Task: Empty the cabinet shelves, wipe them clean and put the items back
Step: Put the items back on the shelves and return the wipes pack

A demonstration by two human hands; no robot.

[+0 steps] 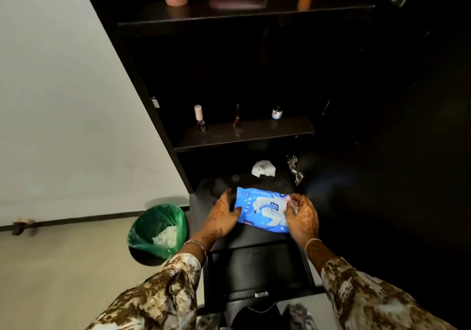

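The left sleeve and right sleeve show a mottled brown-and-cream print. Henna patterns cover the left hand and right hand. A thin chain bracelet rings the left wrist, a pale bangle the right.

Blue wipes pack, label upside down (too blurred to read), no text legible
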